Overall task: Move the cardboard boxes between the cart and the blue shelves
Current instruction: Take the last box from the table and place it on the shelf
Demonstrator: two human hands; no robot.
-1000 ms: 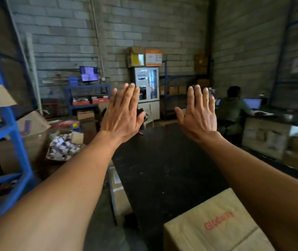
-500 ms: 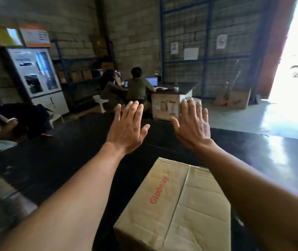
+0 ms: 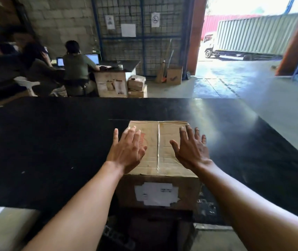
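One cardboard box (image 3: 158, 151) sits on a wide black surface (image 3: 54, 151), close to its near edge, with a taped seam running down the middle of its top and a torn white label (image 3: 156, 193) on the side facing the camera. Both hands are spread flat with fingers apart above the box top, grasping nothing: the left hand (image 3: 127, 151) over its left edge, covering part of some red lettering, and the right hand (image 3: 191, 151) over its right edge. Whether the palms touch the cardboard cannot be told. Beyond the black surface, two people sit at a desk (image 3: 115, 67) with laptops, and a truck (image 3: 251, 36) stands outside the open doorway
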